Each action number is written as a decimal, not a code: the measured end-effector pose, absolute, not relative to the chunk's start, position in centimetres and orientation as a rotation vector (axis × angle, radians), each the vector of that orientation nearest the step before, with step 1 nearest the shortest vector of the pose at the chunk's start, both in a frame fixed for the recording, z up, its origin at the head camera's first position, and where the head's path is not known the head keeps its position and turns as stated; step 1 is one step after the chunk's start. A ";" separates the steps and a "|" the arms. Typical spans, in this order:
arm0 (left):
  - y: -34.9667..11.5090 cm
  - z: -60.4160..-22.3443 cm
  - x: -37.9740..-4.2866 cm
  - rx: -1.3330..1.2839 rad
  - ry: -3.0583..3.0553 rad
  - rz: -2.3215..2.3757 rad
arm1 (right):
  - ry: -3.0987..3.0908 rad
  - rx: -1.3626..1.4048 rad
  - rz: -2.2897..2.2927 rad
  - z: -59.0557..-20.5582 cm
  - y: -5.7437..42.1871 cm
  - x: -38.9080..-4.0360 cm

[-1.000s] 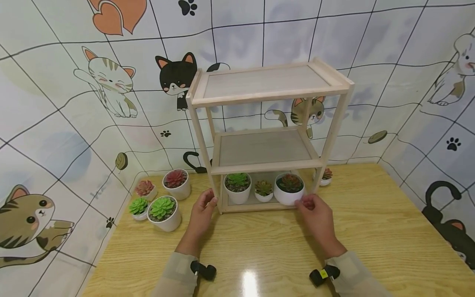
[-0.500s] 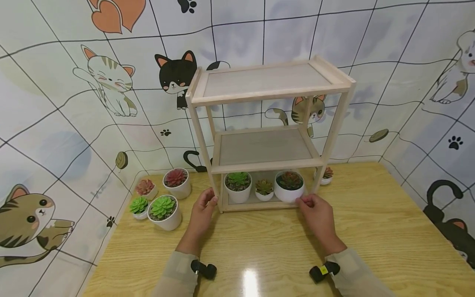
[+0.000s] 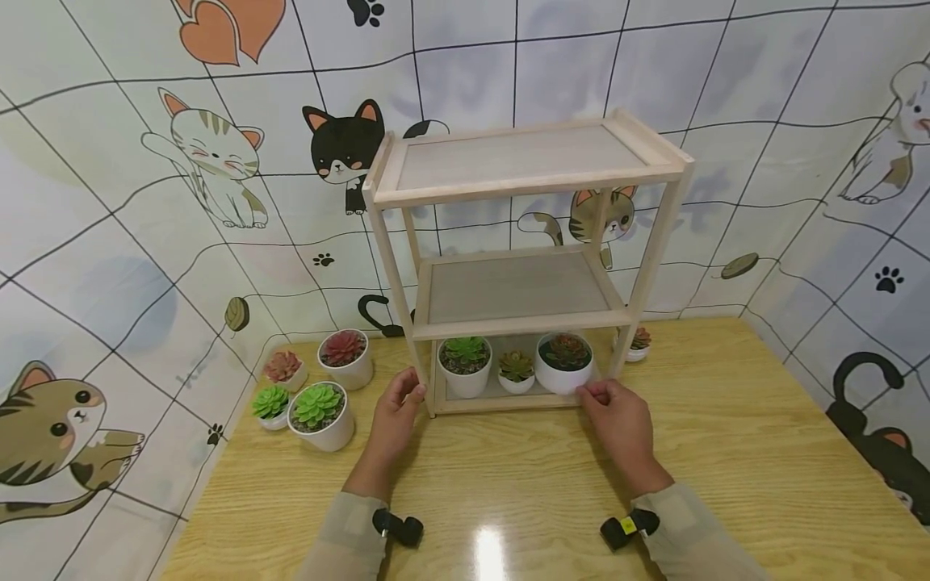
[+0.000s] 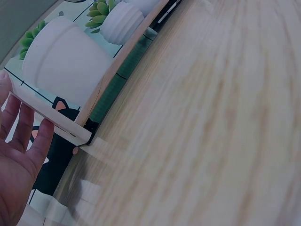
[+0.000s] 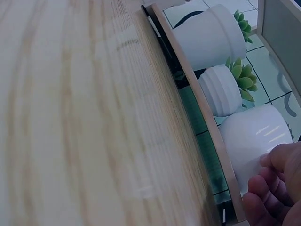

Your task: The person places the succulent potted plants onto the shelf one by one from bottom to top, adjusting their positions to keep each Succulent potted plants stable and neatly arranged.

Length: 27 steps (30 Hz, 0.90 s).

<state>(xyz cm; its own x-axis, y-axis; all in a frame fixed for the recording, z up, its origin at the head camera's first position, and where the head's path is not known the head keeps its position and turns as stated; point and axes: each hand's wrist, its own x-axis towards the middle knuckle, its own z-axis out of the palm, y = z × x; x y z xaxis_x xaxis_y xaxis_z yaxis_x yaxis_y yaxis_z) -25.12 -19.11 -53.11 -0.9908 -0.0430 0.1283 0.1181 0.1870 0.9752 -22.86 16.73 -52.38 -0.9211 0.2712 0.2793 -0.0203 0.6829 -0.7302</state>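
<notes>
A three-tier wooden shelf rack (image 3: 523,327) stands on the table. My left hand (image 3: 398,407) holds its left front leg near the bottom; the left wrist view shows the fingers (image 4: 42,136) on one side of the leg (image 4: 51,115), the thumb opposite. My right hand (image 3: 621,424) is at the lower right corner, fingers curled in, a fingertip against the wide white pot (image 5: 256,141) with a dark reddish succulent. On the bottom tier beside that pot are a small potted succulent (image 3: 517,379) and a taller pot with a green succulent (image 3: 465,375).
Left of the rack are several potted succulents: a large green one (image 3: 323,428), a small green one (image 3: 272,411), a pink one (image 3: 286,371) and a dark red one (image 3: 349,367). Another small pot (image 3: 638,352) stands behind the right leg. A cat-patterned wall (image 3: 465,89) closes the back.
The wide white pot has moved slightly back on the bottom tier since one second ago, with my right fingertips at its front. My left hand stays at the leg.
</notes>
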 end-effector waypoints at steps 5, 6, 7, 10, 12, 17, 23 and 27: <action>-19.2 -53.2 -25.0 -0.108 -2.309 -1.914 | -2.531 -0.187 1.091 -52.2 16.7 -22.8; -19.2 -53.2 -25.0 -0.114 -2.307 -1.914 | -2.528 -0.185 1.092 -52.2 16.7 -22.8; -19.2 -53.2 -25.0 -0.118 -2.306 -1.916 | -2.525 -0.182 1.097 -52.2 16.7 -22.7; -19.2 -53.1 -24.9 -0.122 -2.308 -1.913 | -2.520 -0.180 1.111 -52.1 16.7 -22.7; -19.1 -53.0 -24.9 -0.122 -2.311 -1.909 | -2.521 -0.178 1.120 -52.0 16.7 -22.7; -19.2 -53.1 -24.9 -0.114 -2.315 -1.902 | -2.494 -0.137 1.137 -51.6 16.7 -22.4; -19.4 -53.3 -25.0 -0.130 -2.315 -1.880 | -2.408 -0.049 1.133 -49.7 16.3 -21.8; -19.5 -53.4 -25.1 -0.158 -2.316 -1.877 | -2.323 -0.022 1.204 -47.7 16.3 -21.4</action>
